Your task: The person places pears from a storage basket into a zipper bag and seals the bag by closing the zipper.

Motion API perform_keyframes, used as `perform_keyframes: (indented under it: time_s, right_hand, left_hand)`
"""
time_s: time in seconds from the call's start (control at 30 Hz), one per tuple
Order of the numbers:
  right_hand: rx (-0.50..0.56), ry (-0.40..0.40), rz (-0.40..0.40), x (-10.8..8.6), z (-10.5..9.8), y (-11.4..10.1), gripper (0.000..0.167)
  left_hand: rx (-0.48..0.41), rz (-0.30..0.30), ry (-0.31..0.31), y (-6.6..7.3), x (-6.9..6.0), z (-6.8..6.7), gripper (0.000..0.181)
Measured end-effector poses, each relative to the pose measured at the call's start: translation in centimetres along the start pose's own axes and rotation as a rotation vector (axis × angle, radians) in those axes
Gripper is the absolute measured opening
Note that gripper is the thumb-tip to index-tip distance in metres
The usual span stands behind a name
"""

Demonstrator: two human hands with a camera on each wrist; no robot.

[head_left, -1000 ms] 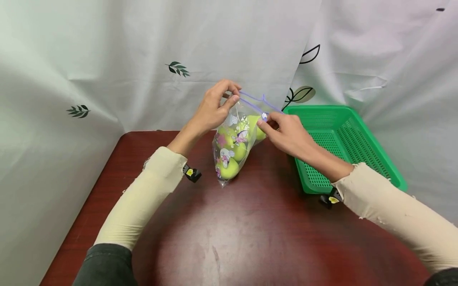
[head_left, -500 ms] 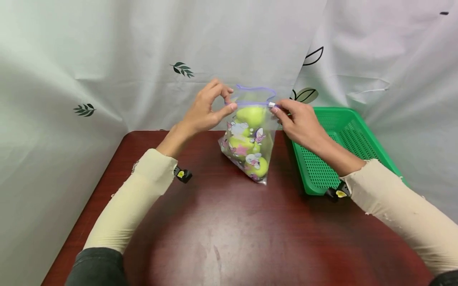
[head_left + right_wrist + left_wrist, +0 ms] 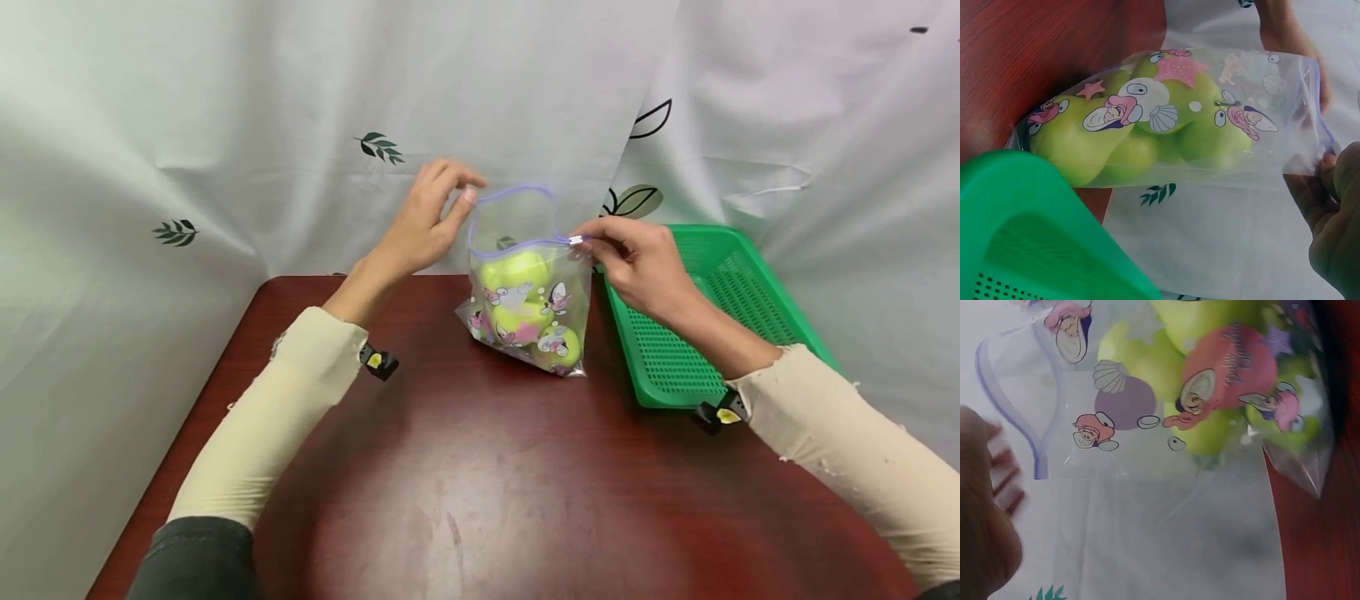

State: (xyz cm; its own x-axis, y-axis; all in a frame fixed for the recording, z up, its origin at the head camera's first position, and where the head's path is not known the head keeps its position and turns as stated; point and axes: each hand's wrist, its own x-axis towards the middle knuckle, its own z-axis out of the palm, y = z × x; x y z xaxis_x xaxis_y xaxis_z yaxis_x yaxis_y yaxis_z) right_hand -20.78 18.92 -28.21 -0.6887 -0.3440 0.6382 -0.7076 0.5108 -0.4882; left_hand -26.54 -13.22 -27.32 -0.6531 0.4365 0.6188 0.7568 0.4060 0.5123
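A clear slider zip bag (image 3: 573, 308) with purple edging and cartoon prints stands upright near the back of the table, its mouth gaping. Several yellow-green, pear-shaped fruits (image 3: 1079, 140) fill its lower part. At the mouth's right corner, my right hand (image 3: 637, 258) pinches the bag beside the white slider (image 3: 575, 240). My left hand (image 3: 423, 217) hovers just left of the mouth, fingers loosely bent and holding nothing. In the left wrist view, the blurred fingers (image 3: 1007, 478) are apart from the purple rim. The right fingertips are partly hidden behind the bag's corner.
A green plastic basket (image 3: 780, 308) with perforated walls stands right of the bag, under my right forearm. The dark red table (image 3: 487, 467) reaches back to a pale curtain (image 3: 487, 83) with leaf prints.
My left hand has let go of the mouth's left side and moved up and left. The bag has swung rightward and its mouth has spread wider. My right hand still pinches the slider corner.
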Motion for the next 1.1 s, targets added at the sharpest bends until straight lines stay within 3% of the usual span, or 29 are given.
perform_keyframes:
  time_s: [0.1, 0.2, 0.27, 0.4, 0.5, 0.67, 0.87, 1.1]
  right_hand:
    - [0.014, -0.003, 0.012, 0.1, 0.2, 0.0, 0.014]
    - [0.026, 0.006, 0.052, 0.2, 0.2, 0.1, 0.011]
    - [0.042, 0.014, 0.084, 0.2, 0.2, 0.3, 0.012]
    - [0.078, 0.023, 0.150, 0.3, -0.2, 0.6, 0.014]
    - [0.117, 0.027, 0.217, 0.3, -0.6, 1.0, 0.016]
    - [0.159, 0.050, 0.302, 0.1, -1.0, 1.8, 0.016]
    - [0.164, 0.050, 0.304, 0.3, -1.2, 2.2, 0.015]
    - [0.191, 0.020, 0.308, -0.1, -1.1, 1.6, 0.016]
  left_hand:
    - [0.001, -0.207, -0.078, -0.7, 0.0, -0.3, 0.033]
    - [-0.005, -0.300, -0.107, -1.4, -0.5, -0.4, 0.031]
    - [0.006, -0.309, -0.059, -1.9, -1.0, -0.4, 0.025]
    - [0.027, -0.301, 0.092, -2.5, -2.0, -0.8, 0.016]
    - [0.054, -0.299, 0.154, -2.5, -2.8, -1.5, 0.015]
    - [0.137, -0.299, 0.165, -2.1, -4.1, -2.8, 0.015]
    - [0.184, -0.285, 0.146, -0.6, -5.3, -4.0, 0.014]
    - [0.190, -0.347, 0.149, 1.2, -7.1, -5.6, 0.015]
